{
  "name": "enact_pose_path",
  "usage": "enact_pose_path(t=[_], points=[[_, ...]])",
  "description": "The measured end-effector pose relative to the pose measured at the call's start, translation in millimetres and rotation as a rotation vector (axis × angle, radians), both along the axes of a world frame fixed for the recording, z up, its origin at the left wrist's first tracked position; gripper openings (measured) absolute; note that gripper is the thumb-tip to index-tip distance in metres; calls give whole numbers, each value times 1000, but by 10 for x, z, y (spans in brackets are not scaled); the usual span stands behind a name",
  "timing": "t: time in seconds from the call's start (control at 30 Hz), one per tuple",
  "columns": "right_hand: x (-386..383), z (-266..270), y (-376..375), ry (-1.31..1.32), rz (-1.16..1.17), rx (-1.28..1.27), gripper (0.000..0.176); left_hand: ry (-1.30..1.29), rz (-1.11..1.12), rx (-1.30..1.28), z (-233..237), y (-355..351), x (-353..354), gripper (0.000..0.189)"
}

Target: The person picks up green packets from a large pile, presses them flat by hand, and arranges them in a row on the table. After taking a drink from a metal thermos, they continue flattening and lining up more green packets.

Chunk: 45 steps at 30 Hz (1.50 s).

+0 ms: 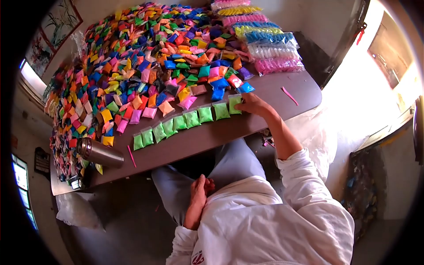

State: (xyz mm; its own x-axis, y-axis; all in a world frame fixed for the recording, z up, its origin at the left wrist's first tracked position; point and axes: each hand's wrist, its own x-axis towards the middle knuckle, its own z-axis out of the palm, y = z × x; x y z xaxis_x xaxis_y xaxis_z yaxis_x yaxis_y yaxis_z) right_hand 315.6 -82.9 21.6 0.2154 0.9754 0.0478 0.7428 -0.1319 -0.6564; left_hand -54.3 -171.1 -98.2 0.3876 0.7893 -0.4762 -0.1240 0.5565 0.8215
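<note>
A row of several small clear packets with light green contents [191, 118] lies along the near part of the brown table [185, 148]. At the row's right end, my right hand [255, 105] has its thumb and fingers closed at the edge of the last green packet [234, 105]. Blue packets [245, 88] lie just beyond those fingers. My left hand [199, 191] rests in my lap, below the table edge, fingers loosely curled; nothing shows in it, and part of it is hidden from view.
A large heap of multicoloured packets [132, 62] covers the table's far and left side. Stacked bags of coloured pieces [278, 65] stand at the back right. A steel flask [100, 152] lies at the left. Pink strips lie at left [132, 156] and right [290, 96].
</note>
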Motion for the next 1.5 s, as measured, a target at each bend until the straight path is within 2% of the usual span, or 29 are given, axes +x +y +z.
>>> enact_pose_path(t=[0.07,0.13,0.17,0.23,0.27,0.33,0.43,0.57,0.6,0.9,1.1,1.17,1.2,1.23,1.3,1.43,1.5], points=[[26,88,27,30,49,32,46,-43,24,-48,-46,15,-12,36],[10,231,72,97,54,-261,49,-86,53,-83,-36,19,-15,35],[25,168,102,96,53,-258,49,-87,52,-80,-48,19,-24,35],[40,67,137,-240,-10,-20,44,-132,90,-149,-103,32,-24,34],[80,32,122,-249,-18,-13,44,-141,82,-143,-123,43,-30,34],[25,117,19,-119,-226,86,37,-139,94,-164,-155,48,-43,33],[102,20,-29,-142,-358,197,33,-118,103,-165,-170,45,-64,33],[171,-119,9,-256,-334,332,43,-111,92,-172,-219,50,-58,34],[171,-109,43,-235,-322,234,45,-102,97,-173,-212,47,-49,34],[241,-147,460,-251,-301,287,47,-122,101,-221,-258,70,-61,33],[196,-29,619,-273,-382,236,34,-156,101,-287,-361,76,-90,31],[147,-53,741,-267,-386,385,22,-189,98,-306,-389,66,-88,31],[27,54,771,-272,-328,437,16,-216,82,-324,-405,58,-85,31],[-76,67,847,-272,-318,433,16,-219,92,-329,-421,52,-82,31],[-301,116,1010,-255,-143,576,14,-281,68,-335,-453,61,-59,30],[-1001,312,1404,-190,103,526,16,-351,49,-363,-600,90,-70,31],[-1330,314,1659,-199,217,591,15,-406,33,-365,-588,103,-82,31]])
